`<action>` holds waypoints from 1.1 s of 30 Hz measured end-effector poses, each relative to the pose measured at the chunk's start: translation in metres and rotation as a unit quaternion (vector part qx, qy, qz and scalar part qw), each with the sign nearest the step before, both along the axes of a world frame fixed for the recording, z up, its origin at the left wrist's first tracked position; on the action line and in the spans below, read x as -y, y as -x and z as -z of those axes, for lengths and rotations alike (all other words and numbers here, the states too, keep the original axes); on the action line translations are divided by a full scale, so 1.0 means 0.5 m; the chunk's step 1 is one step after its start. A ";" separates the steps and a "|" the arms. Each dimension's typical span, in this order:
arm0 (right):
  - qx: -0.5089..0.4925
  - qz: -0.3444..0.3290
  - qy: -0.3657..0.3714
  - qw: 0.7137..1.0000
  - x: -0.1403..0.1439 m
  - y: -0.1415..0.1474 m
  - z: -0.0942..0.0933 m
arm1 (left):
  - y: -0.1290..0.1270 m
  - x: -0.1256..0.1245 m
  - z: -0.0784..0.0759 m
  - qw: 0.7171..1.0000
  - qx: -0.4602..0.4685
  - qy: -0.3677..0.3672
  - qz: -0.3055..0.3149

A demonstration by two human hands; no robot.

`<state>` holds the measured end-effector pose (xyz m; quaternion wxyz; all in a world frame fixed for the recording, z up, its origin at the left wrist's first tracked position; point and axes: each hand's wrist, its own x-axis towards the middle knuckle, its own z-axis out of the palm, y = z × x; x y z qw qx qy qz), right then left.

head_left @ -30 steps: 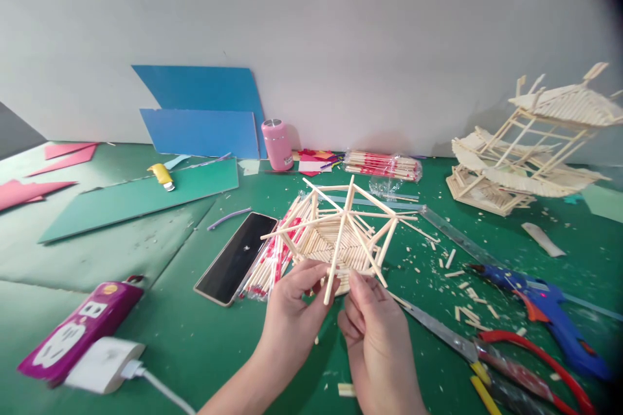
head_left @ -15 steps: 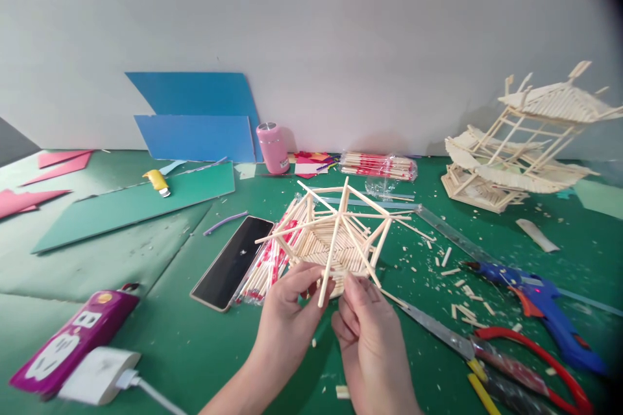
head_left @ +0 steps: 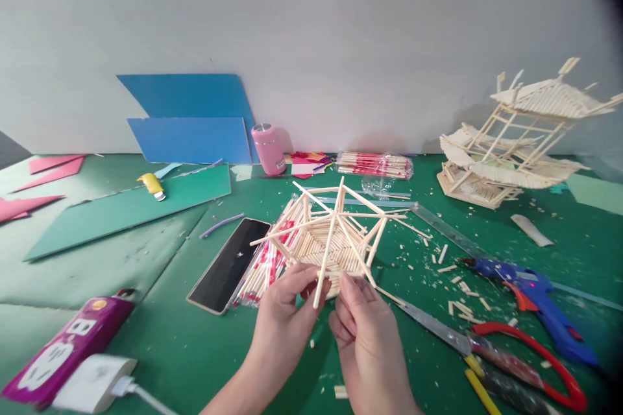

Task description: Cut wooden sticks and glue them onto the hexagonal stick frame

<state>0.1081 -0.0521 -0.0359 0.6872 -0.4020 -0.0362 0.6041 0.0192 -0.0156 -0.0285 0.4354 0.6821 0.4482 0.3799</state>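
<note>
A hexagonal frame of thin wooden sticks [head_left: 335, 233] with slanting ribs rises above the green mat. My left hand [head_left: 287, 318] pinches the lower end of one long rib at the frame's near edge. My right hand [head_left: 363, 331] grips the near rim of the frame just to the right. Both hands are closed on the stick frame. Behind the frame lies a bag of sticks with red print [head_left: 265, 266].
A black phone [head_left: 228, 264] lies left of the frame. At the right lie a blue glue gun [head_left: 530, 295], red-handled cutters [head_left: 516, 363], a metal ruler [head_left: 438, 224] and wood chips. A finished stick pavilion [head_left: 520, 136] stands far right. A purple power strip [head_left: 63, 350] is near left.
The view has drifted slightly, so everything sits a little left and lower. My hands keep the same hold on the frame.
</note>
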 end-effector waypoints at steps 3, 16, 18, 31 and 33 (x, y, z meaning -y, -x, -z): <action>0.001 0.001 0.000 1.000 0.000 0.000 0.001 | -0.001 -0.002 -0.001 1.000 0.002 -0.001 0.001; 0.018 -0.043 0.020 0.999 0.028 -0.019 0.030 | 0.034 0.035 -0.018 0.978 -0.106 -0.172 -0.059; 0.064 -0.085 0.020 0.994 0.050 -0.028 0.031 | 0.028 0.038 -0.043 0.959 -0.127 -0.251 -0.046; 0.620 -0.026 -0.089 0.779 0.042 -0.159 0.012 | -0.030 0.015 -0.096 0.864 -0.340 -0.367 0.062; 0.648 -0.049 -0.097 0.754 0.029 -0.167 0.025 | -0.033 0.010 -0.096 0.858 -0.358 -0.363 0.069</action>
